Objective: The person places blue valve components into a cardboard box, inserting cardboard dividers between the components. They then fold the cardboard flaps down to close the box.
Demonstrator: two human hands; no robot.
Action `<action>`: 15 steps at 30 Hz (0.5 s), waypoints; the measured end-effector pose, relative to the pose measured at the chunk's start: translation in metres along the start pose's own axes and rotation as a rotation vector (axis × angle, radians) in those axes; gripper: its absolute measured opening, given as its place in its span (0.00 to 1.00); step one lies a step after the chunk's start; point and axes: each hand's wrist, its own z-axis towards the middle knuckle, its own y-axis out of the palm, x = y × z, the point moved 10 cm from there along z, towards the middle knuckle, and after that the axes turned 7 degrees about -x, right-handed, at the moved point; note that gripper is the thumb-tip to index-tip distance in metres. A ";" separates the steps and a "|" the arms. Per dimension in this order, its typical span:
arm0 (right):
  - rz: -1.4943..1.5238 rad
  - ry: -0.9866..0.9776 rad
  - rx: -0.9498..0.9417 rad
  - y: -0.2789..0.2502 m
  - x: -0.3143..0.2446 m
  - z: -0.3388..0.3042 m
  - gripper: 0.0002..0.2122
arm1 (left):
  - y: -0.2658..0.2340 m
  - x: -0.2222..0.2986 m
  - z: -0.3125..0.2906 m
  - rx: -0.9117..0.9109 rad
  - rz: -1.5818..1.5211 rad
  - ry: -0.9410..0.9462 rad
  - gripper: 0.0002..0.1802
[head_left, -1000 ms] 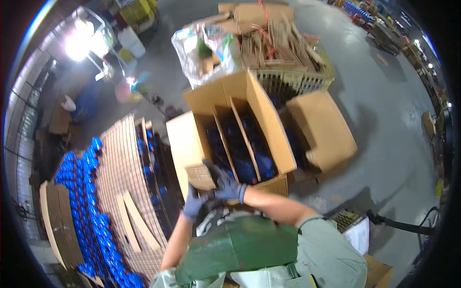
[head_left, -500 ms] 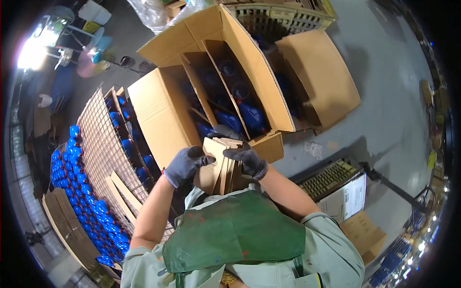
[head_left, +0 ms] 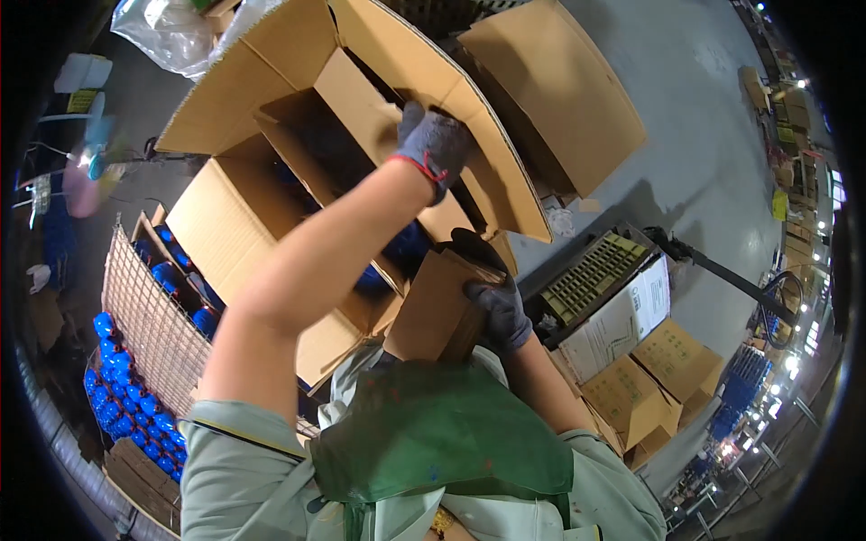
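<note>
My left hand (head_left: 435, 149), in a grey glove with a red band at the wrist, reaches across into the open cardboard box (head_left: 203, 203). Its fingers are curled at the upper edge of a cardboard divider (head_left: 354, 97), close to the box's right wall; what lies in them is hidden. A stack of small cardboard pieces (head_left: 433, 302) is gripped in my gloved right hand (head_left: 501, 307), in front of my green apron. Between the dividers, blue containers (head_left: 410, 243) show partly in the shadowed box.
At left, a wire mesh rack (head_left: 149, 311) stands by many blue containers (head_left: 122, 383). Another cardboard box (head_left: 559, 90) is beyond the right wall. Near my right arm are a yellowish plastic crate (head_left: 595, 275) and opened cartons (head_left: 631, 397). Clear plastic bags (head_left: 167, 36) lie at upper left.
My left hand has left the cardboard stack and moved up and right into the box. My right hand keeps the stack, now lower and farther right. The view has shifted.
</note>
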 end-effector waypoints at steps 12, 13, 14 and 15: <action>0.308 0.393 0.043 0.031 0.049 -0.007 0.38 | 0.096 -0.016 0.027 -0.226 0.086 0.189 0.10; 0.359 0.386 0.054 0.028 0.046 -0.008 0.37 | 0.127 -0.010 0.040 -0.227 0.086 0.241 0.10; 0.408 0.389 0.061 0.028 0.043 -0.011 0.37 | 0.177 -0.003 0.050 -0.305 0.108 0.265 0.11; 0.470 0.400 -0.006 0.050 0.036 -0.016 0.37 | 0.300 -0.036 0.054 -0.322 0.236 0.336 0.18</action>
